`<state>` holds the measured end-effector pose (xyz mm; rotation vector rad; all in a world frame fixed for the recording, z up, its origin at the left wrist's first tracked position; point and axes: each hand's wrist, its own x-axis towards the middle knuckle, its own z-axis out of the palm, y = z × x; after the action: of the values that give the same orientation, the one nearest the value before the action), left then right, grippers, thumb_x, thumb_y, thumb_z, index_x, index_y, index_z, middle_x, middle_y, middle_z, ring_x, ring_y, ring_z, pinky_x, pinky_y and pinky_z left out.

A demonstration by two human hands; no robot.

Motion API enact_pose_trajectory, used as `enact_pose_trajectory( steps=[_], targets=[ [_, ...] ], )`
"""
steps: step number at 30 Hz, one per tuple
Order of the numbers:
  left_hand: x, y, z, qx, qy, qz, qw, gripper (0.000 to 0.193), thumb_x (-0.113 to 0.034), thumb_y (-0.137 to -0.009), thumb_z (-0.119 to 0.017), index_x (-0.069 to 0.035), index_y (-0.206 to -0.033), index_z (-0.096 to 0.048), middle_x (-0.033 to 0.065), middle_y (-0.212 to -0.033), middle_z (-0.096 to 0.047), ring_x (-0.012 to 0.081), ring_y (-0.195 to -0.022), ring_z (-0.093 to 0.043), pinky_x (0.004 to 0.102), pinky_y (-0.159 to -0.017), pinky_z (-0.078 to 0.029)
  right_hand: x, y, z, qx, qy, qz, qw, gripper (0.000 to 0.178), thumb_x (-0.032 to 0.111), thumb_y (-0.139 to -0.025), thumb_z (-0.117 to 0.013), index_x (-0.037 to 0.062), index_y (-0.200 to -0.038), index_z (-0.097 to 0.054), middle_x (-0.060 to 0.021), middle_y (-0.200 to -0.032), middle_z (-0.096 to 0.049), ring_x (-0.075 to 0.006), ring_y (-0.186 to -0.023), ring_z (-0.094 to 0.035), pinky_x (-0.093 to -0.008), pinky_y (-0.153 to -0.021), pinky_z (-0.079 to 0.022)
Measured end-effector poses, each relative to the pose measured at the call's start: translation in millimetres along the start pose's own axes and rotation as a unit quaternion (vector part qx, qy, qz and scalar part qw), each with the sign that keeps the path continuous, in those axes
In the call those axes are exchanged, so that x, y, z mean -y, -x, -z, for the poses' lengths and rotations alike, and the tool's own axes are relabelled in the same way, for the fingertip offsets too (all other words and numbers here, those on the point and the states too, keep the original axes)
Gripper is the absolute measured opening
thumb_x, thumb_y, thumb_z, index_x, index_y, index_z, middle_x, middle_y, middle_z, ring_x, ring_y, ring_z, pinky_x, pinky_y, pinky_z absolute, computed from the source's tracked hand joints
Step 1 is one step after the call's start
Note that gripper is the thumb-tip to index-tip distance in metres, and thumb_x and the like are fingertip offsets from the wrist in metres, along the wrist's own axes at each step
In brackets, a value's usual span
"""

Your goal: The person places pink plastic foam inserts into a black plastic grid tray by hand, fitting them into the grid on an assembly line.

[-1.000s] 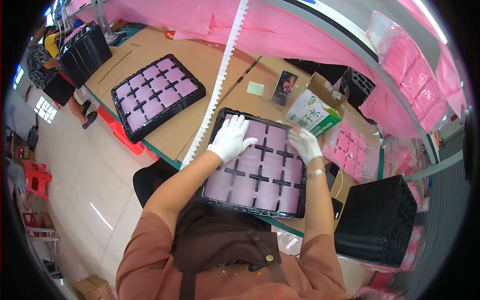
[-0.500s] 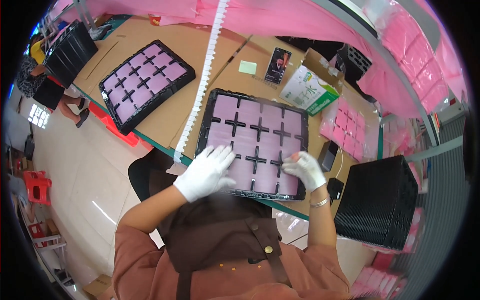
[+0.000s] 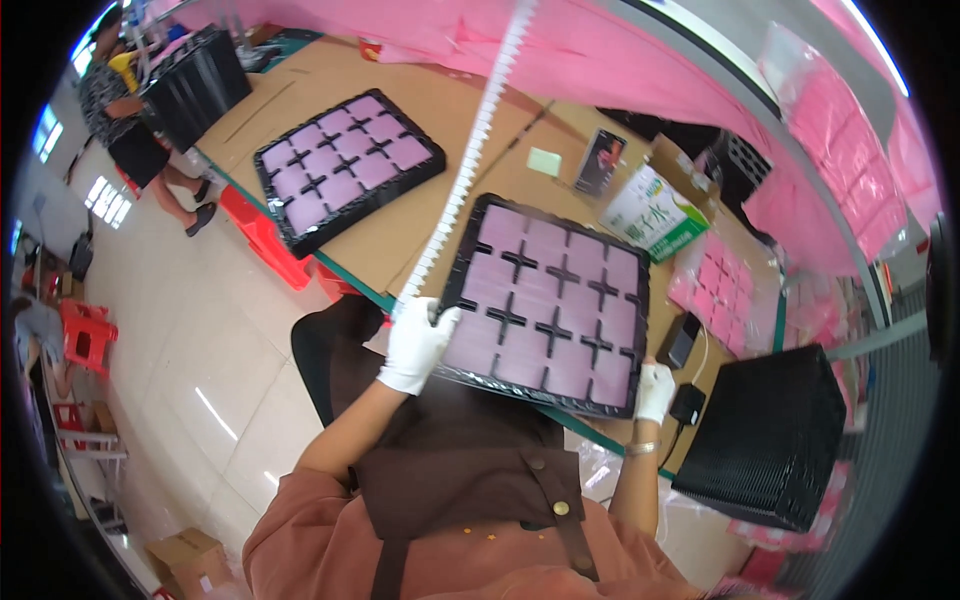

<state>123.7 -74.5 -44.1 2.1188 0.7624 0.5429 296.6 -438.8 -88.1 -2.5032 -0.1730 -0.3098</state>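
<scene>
In front of me lies a black plastic tray (image 3: 463,266), its shallow cells filled with light purple pieces (image 3: 580,318) between black cross-shaped dividers. My left hand (image 3: 416,346), in a white glove, holds the tray's left edge near the front corner, thumb over the rim. At the front right corner, my gloved right hand (image 3: 654,392) is closed against the side of the tray, its fingertips partly hidden. A second black tray (image 3: 405,190) with the same purple pieces rests farther back on the left, apart from both hands.
A white toothed strip (image 3: 462,185) crosses the cardboard-covered table (image 3: 330,70) between the trays. Behind sit a phone (image 3: 601,163) and an opened carton (image 3: 655,212). On the right are pink sheets (image 3: 716,285), a charger (image 3: 687,403) and stacked black trays (image 3: 765,440). Another person (image 3: 125,110) stands far left.
Both hands have moved from the purple surface out to the tray's left and right edges and closed there. The whole view has shifted, so the table things appear farther right.
</scene>
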Motion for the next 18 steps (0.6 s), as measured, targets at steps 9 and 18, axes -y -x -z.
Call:
enact_pose_trajectory(
  steps=[9,18],
  targets=[
    [18.5,4.8,107.3,-0.087,0.395,0.087,0.910,0.054,-0.014,-0.082,-0.072,0.002,-0.124,-0.043,0.0111,-0.120,-0.055,0.0176,-0.107,-0.053,0.0315,-0.095,-0.043,137.5,12.0,54.0,0.040,-0.426,0.038,0.903,0.052,0.039,-0.094,-0.058,0.0001,-0.128,-0.052,0.0000,-0.096,-0.056,-0.0063,-0.074,-0.049,-0.0206,-0.067,-0.040],
    [157.8,-150.2,174.7,-0.357,0.249,0.122,0.892,0.052,-0.013,-0.080,-0.073,0.002,-0.121,-0.043,0.0098,-0.104,-0.057,0.0152,-0.091,-0.055,0.0290,-0.082,-0.046,167.6,20.6,-16.5,0.303,-0.378,-0.064,0.872,0.040,0.029,-0.090,-0.062,-0.0034,-0.114,-0.058,-0.0089,-0.096,-0.065,-0.0104,-0.074,-0.060,-0.0228,-0.066,-0.047]
  ],
)
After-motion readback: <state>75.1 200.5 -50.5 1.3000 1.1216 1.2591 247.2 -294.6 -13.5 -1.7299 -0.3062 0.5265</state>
